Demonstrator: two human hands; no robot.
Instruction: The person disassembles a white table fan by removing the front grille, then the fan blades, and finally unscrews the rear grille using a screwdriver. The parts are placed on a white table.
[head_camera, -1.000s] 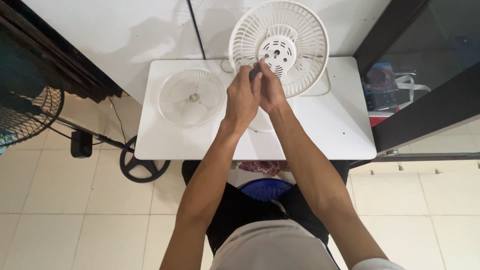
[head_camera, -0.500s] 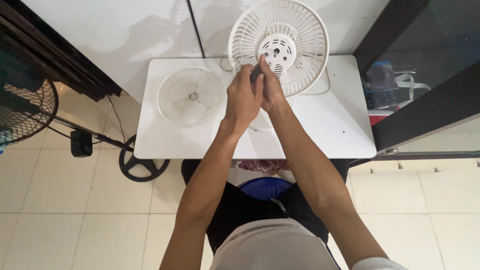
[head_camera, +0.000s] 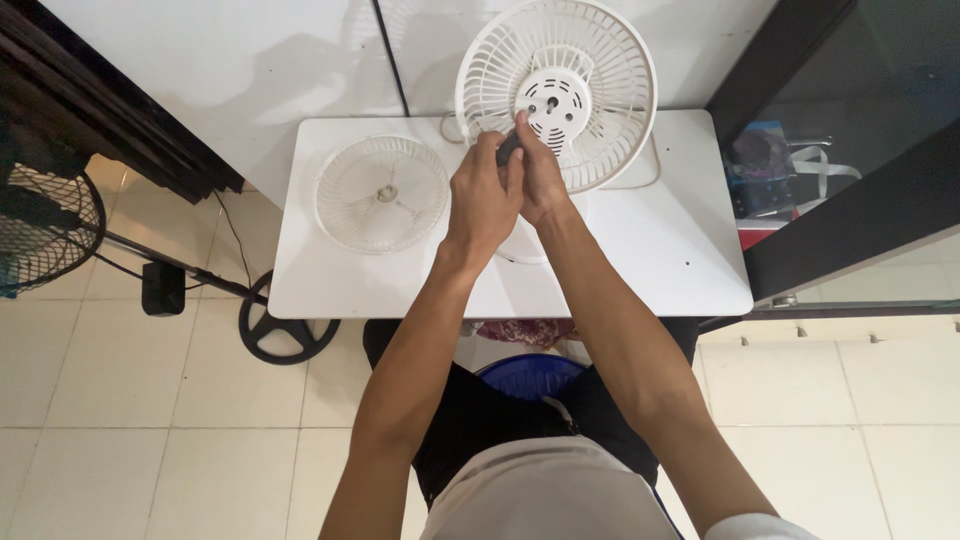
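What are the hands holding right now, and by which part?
Both the left hand and right hand close around a dark tool handle, only partly visible between them, at the hub of the upright white fan grille. Its tip is hidden.

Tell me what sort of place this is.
Probably a small home fan-repair corner: a white table holds a bare fan grille, both hands work at a fan's rear guard, and a pedestal fan stands on tiles.

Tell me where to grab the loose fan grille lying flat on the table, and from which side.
Grip the grille by its outer rim, from its left edge. It lies flat, its thin ribs look weak, and the hands crowd its right.
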